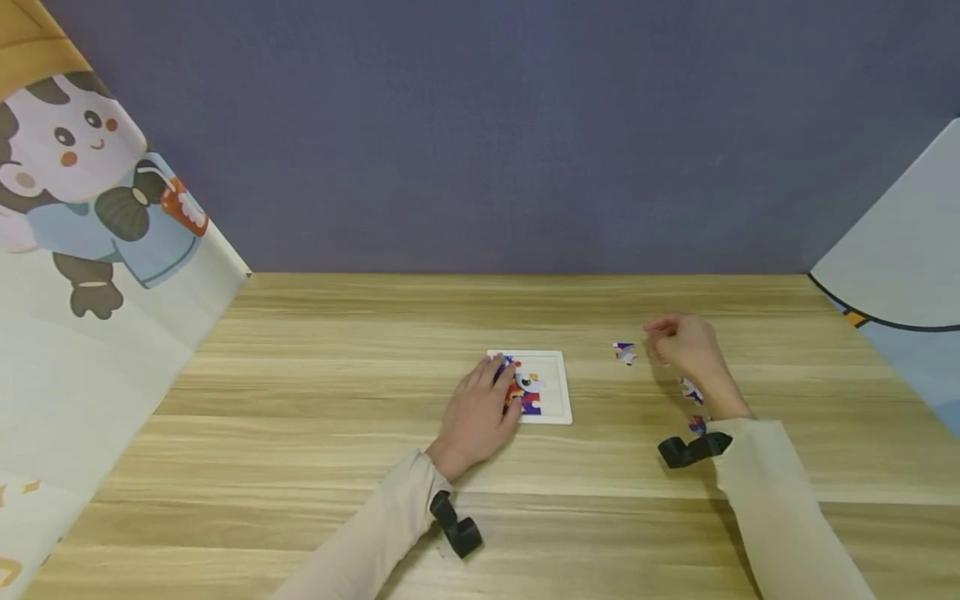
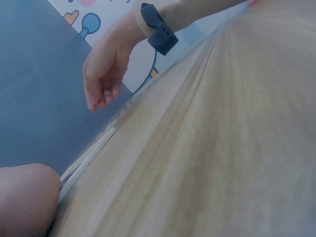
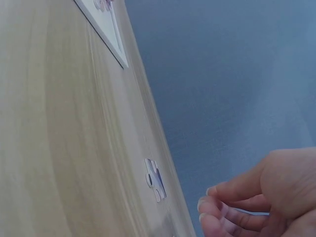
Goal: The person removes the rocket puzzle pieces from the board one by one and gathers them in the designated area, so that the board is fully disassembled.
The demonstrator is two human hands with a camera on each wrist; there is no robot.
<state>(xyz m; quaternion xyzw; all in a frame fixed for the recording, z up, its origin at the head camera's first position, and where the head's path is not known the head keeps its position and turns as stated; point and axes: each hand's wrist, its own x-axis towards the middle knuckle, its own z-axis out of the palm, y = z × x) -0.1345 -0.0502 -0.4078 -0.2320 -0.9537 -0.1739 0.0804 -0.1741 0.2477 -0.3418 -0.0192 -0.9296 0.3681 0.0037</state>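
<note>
A white puzzle tray (image 1: 566, 400) lies on the table with several joined jigsaw pieces (image 1: 528, 403) in its left part, bearing a colourful picture. My left hand (image 1: 477, 408) rests over the tray's left edge with its fingers extended across the pieces, hiding some of them. To the right, my right hand (image 1: 688, 346) hovers above the table, fingers loosely curled; the right wrist view shows no piece between its fingertips (image 3: 211, 190). A loose jigsaw piece (image 1: 625, 353) lies just left of that hand. Two more, a white-and-purple piece (image 1: 691, 390) and a dark piece (image 1: 697, 426), lie under the right wrist.
The wood-grain table (image 1: 337, 358) ends at a dark blue wall panel (image 1: 480, 142) behind. Printed cartoon panels stand at both sides. Each wrist carries a black camera mount, the left one (image 1: 457, 529) close to the tabletop.
</note>
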